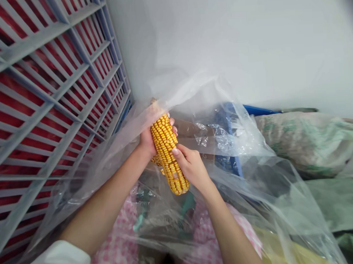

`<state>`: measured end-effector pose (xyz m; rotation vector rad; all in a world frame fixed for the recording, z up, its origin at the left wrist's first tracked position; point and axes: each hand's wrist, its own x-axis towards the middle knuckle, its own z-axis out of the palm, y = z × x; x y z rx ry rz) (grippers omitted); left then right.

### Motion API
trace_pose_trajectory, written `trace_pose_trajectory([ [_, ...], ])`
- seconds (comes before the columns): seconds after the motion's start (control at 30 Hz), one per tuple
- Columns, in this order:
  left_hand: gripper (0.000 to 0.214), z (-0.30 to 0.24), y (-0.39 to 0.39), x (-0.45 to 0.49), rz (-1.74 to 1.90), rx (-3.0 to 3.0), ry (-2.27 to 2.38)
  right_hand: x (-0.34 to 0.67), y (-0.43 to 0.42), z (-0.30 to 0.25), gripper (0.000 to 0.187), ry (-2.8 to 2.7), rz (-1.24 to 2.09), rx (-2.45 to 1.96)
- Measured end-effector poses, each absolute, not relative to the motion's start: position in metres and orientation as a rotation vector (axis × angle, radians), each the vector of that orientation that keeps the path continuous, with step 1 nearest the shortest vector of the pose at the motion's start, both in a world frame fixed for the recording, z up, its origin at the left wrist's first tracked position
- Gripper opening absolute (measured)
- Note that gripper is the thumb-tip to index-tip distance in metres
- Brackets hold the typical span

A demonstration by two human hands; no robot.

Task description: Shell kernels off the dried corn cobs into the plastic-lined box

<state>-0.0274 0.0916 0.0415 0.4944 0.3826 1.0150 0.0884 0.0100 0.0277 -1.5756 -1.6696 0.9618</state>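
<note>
Well, the left hand (147, 143) is cupping a corn cob (167, 148) from behind and curling round its far edge, while the right hand (190, 166) is wrapping over the cob's lower half and pressing against it. The cob is sitting between the hands, tilted, with its upper end poking into a clear plastic sheet (242, 144) that is draping across and to the right of the hands. A few more yellow kernels (156, 160) are showing just behind the cob near the left hand, too hidden to say what they belong to. To the left of the hands, a gray slatted crate (44, 95) is standing with something red behind its bars, and a white wall (233, 38) is rising beyond the hands. Below the hands, a pink checked cloth (117, 245) is lying under the plastic. To the right, a blue object (229, 145) is showing through the plastic, and a green-streaked sack (313, 144) is sitting farther off. A white sleeve (53, 262) is showing down and left of the left hand.
</note>
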Motion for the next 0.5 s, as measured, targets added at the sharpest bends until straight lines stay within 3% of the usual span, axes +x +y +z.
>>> trace_pose_trajectory([
  [0.33,0.027,0.038,0.091,-0.025,0.987,0.434,0.425,0.088,0.01,0.022,0.047,-1.591,0.926,-1.569],
  [0.5,0.03,0.04,0.095,-0.026,0.983,0.381,0.484,0.1,0.014,0.027,0.06,-1.407,1.117,-1.614],
])
